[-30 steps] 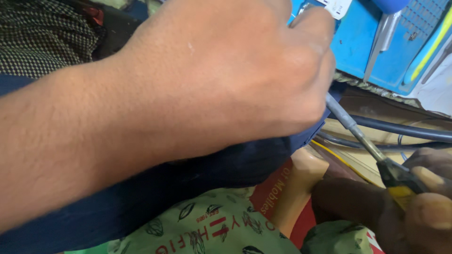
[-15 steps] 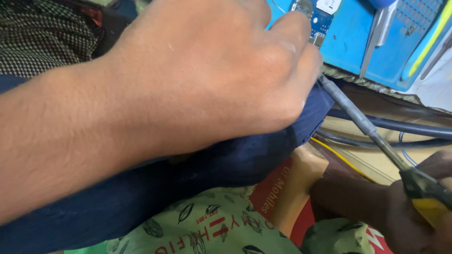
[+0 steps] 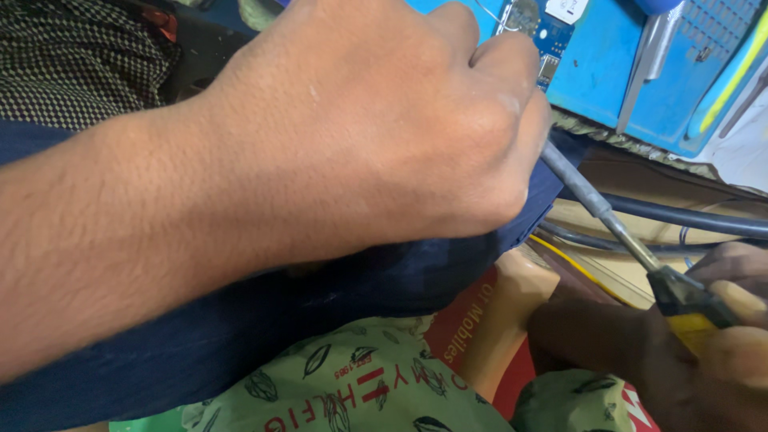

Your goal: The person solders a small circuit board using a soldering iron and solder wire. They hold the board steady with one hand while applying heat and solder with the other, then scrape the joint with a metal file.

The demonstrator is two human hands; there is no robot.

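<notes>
Your left hand (image 3: 384,136) fills most of the frame, fisted, knuckles toward the blue mat (image 3: 600,64). Circuit board (image 3: 552,24) sits on the mat just above your knuckles. Screwdriver (image 3: 608,220) shaft runs from under the left hand, below the mat edge, down-right to its yellow-black handle. Your right hand (image 3: 720,328) grips that handle, well below the mat. Black cables (image 3: 688,216) lie just below the mat. Tweezers (image 3: 640,72) rest on the mat, right of the board.
</notes>
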